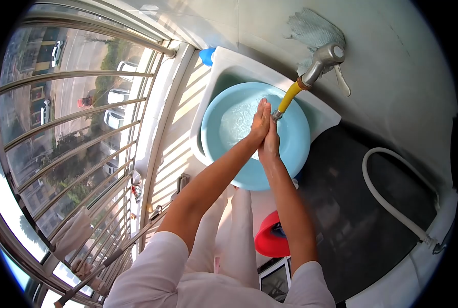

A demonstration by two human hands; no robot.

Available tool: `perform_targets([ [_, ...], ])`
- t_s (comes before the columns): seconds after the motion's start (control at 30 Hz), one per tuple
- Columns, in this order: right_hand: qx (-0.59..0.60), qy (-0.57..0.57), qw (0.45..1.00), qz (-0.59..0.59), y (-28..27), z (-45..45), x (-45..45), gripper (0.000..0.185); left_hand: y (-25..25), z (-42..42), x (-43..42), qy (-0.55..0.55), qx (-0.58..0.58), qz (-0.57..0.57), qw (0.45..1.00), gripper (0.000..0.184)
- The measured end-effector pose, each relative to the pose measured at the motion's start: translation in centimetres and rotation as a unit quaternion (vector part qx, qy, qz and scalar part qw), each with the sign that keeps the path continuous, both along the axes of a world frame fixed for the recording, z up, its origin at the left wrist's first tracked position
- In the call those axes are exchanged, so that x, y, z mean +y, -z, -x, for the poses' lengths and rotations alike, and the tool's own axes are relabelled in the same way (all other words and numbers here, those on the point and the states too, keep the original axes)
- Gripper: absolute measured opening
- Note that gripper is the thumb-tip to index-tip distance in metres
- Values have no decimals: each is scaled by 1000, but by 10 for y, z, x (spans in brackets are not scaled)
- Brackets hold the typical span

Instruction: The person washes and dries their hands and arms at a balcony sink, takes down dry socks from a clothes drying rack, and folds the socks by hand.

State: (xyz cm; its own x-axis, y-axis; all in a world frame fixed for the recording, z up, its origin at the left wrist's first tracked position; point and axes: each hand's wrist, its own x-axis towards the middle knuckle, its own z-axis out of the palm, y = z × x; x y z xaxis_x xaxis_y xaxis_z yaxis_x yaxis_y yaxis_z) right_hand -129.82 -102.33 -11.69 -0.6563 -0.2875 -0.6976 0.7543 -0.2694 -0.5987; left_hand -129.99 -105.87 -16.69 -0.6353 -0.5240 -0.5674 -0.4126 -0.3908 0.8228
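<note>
Over a light blue basin, my left hand and my right hand are pressed together, palm to palm, fingers straight and close. Nothing shows between them. The basin holds some rippling water and rests on a white sink. Just right of my fingertips is the metal end of a yellow hose, which hangs from a wall tap with a lever handle.
Metal window bars run along the left. Below the basin at right is a red basin with dark cloth inside. A dark surface lies on the right, with a grey hose over it. A long pole leans at lower left.
</note>
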Motion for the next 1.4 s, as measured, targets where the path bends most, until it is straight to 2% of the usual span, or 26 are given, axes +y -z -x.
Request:
perform_targets([
  [0.03, 3, -29, 999, -22, 6, 13, 4, 48, -11, -2, 3, 70, 10, -30, 997, 57],
  [0.1, 1, -88, 994, -68, 14, 46, 24, 41, -47, -24, 25, 152, 40, 37, 987, 50],
  [0.13, -6, -94, 994, -47, 17, 49, 25, 39, -47, -29, 35, 118, 62, 94, 987, 50],
  [0.2, -13, -46, 999, -2, 16, 28, 16, 46, -26, -18, 11, 116, 67, -8, 991, 53],
  [0.27, -33, -56, 995, 78, 3, 4, 8, 57, 4, 2, -18, 57, -6, 86, 995, 57],
  [0.33, -17, -64, 987, 148, 8, 14, 10, 51, 15, 4, -36, -26, -6, -135, 990, 54],
  [0.37, -12, -40, 978, 204, 13, 20, 9, 53, 18, 1, -32, -49, 56, -250, 966, 53],
  [0.4, -8, -16, 965, 261, 18, 26, 4, 55, 22, -8, -25, -71, 115, -359, 924, 51],
  [0.43, -21, -43, 972, 229, 23, 30, -5, 67, 4, -13, -23, -93, 172, -460, 866, 50],
  [0.47, -12, -60, 966, 252, 28, 34, -11, 66, -16, -16, -15, -114, 210, -508, 827, 46],
  [0.53, -32, -96, 958, 269, 31, 44, -19, 61, -23, -19, 6, -174, 226, -521, 805, 41],
  [0.63, -74, -150, 969, 182, 50, 54, -24, 48, -20, -21, 22, -202, 265, -615, 715, 39],
  [0.67, 22, -252, 965, 75, 56, 55, -24, 43, -20, -20, 30, -229, 218, -610, 727, 40],
  [0.73, 208, -428, 868, -141, 67, 51, -27, 36, -29, -23, 45, -281, 122, -593, 745, 44],
  [0.77, 354, -441, 795, -221, 74, 53, -27, 30, -37, -26, 53, -279, 105, -588, 752, 44],
  [0.87, 534, -556, 560, -304, 55, 75, -13, 25, -83, -26, 83, -293, -11, -435, 851, 41],
  [0.9, 553, -558, 528, -323, 68, 72, -8, 24, -82, -30, 85, -266, -4, -447, 854, 46],
  [1.0, 432, -491, 689, -313, 70, 52, -10, 24, -62, -20, 40, -209, -13, -457, 864, 54],
  [1.07, 205, -303, 918, -151, 81, 47, -7, 34, -22, -20, 28, -192, 28, -453, 870, 54],
  [1.1, 100, -176, 979, -30, 75, 49, -6, 42, -26, -18, 17, -192, 123, -539, 810, 50],
  [1.13, -9, -39, 995, 92, 67, 50, -5, 50, -27, -15, 11, -214, 144, -539, 802, 49],
  [1.17, -23, -74, 988, 134, 61, 43, -9, 64, -26, -8, 8, -234, 169, -540, 791, 48],
  [1.23, -87, 23, 977, 194, 42, 52, -14, 56, -55, 0, 8, -249, 181, -528, 791, 41],
  [1.27, -122, 73, 964, 224, 36, 53, -17, 52, -48, -9, 13, -220, 186, -560, 776, 40],
  [1.33, -66, -6, 983, 174, 48, 56, -16, 58, -41, -17, 18, -159, 198, -624, 739, 38],
  [1.4, 1, -84, 990, 114, 51, 57, -14, 56, -31, -16, 17, -167, 126, -601, 772, 31],
])
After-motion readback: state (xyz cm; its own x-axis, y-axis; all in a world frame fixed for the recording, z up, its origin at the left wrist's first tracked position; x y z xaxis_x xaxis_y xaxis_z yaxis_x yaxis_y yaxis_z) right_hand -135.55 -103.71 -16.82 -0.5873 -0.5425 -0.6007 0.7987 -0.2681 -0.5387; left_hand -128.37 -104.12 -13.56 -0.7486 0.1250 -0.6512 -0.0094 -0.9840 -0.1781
